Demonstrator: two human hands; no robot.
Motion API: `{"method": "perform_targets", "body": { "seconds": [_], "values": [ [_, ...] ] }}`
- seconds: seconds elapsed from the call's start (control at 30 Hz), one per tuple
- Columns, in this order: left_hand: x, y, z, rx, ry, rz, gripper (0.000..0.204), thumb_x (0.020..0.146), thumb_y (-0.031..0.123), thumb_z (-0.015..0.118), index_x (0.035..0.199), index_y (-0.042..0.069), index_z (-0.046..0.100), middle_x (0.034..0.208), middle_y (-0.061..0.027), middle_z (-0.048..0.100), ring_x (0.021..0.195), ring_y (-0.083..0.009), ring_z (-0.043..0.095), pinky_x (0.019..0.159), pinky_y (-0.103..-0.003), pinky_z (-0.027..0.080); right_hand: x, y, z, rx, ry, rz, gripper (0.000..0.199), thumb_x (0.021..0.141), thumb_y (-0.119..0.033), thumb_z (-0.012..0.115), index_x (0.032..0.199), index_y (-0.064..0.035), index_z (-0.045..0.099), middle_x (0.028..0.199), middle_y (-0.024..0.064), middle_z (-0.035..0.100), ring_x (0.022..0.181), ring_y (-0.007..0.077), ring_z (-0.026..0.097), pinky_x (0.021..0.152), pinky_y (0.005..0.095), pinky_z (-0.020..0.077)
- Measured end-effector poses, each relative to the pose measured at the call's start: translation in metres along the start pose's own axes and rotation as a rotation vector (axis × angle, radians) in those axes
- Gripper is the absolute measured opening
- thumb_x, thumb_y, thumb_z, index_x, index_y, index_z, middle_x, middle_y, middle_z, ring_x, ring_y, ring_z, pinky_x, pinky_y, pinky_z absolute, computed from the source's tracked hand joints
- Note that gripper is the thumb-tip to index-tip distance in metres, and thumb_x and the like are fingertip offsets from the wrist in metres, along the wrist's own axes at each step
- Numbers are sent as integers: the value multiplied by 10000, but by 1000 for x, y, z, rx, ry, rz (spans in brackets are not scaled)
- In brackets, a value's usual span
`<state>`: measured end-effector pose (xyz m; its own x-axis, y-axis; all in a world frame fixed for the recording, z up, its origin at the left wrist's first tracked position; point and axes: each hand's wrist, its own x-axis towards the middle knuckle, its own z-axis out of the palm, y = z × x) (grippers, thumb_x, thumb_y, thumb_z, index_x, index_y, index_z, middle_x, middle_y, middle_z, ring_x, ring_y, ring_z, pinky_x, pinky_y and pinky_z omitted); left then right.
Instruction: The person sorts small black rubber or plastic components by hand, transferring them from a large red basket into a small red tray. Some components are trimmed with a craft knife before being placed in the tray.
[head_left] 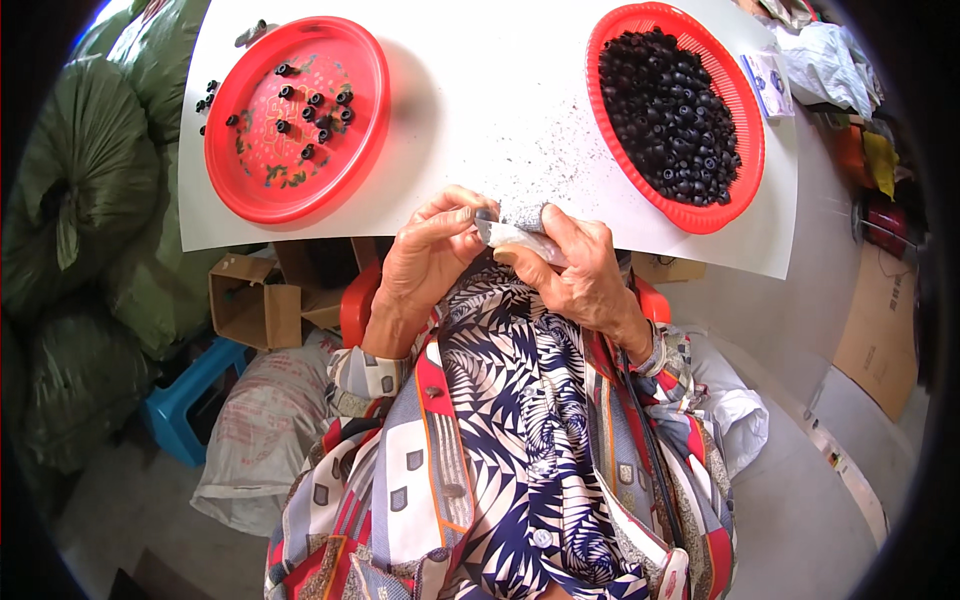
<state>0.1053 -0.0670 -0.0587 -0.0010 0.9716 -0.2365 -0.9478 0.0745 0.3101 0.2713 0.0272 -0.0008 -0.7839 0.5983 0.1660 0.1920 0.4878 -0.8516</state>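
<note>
Two hands (412, 262) (588, 272), left pinching one dark piece (486, 214), right gripping one pale object (522, 241), two red containers (374, 105) (753, 150)

dark piece (486, 214): partly hidden | white table (480, 110): top cut off

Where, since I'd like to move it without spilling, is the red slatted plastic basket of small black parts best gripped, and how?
Probably by the rim of the red basket, two-handed, from left and right: it is wide, and small black parts fill it, leaving the rim exposed.
</note>
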Motion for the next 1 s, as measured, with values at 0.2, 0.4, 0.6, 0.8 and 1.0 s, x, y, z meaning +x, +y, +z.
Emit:
{"method": "perform_targets", "body": {
  "seconds": [0.2, 0.4, 0.6, 0.8, 1.0],
  "values": [
    [0, 0, -1, -23, -9, -16, 140, 870, 45, 592, 996, -14, 607, 1027, -141, 610, 922, -144, 572, 799, -249, 478, -1, 2, 0, -10, 6, -5, 298, 801, -207, 722, 763, -5, 506, 598, 147, 502, 524, 338, 563, 451, 401, 421],
    [-1, 4, -5, -43, -35, -43, 139, 870, 46, 592, 993, -17, 608, 1018, -142, 611, 840, -128, 582, 746, -230, 490, -1, 2, 1, -28, -11, 0, 308, 791, -213, 731, 761, -7, 505, 587, 144, 487, 520, 335, 560, 449, 400, 413],
    [-1, 13, -4, 31, -58, -98, 129, 860, 51, 607, 971, -14, 614, 998, -144, 618, 808, -122, 590, 728, -219, 502, 0, 1, -2, -34, -45, -65, 324, 776, -223, 748, 752, -11, 504, 583, 139, 473, 493, 323, 547, 440, 394, 403],
    [-4, 23, -9, 99, -76, -186, 87, 846, 36, 620, 919, -11, 614, 998, -147, 621, 745, -132, 596, 686, -226, 512, 1, 9, 2, -21, -91, -106, 326, 778, -221, 748, 729, -15, 500, 569, 131, 474, 455, 309, 525, 420, 384, 392],
    [-14, 23, -3, 99, -263, -219, 88, 827, 19, 640, 898, -23, 607, 903, -156, 602, 702, -158, 586, 588, -218, 466, 6, 12, -3, -159, -28, -53, 286, 818, -180, 709, 739, -7, 495, 539, 122, 486, 448, 280, 529, 417, 365, 389]
  ]
}}
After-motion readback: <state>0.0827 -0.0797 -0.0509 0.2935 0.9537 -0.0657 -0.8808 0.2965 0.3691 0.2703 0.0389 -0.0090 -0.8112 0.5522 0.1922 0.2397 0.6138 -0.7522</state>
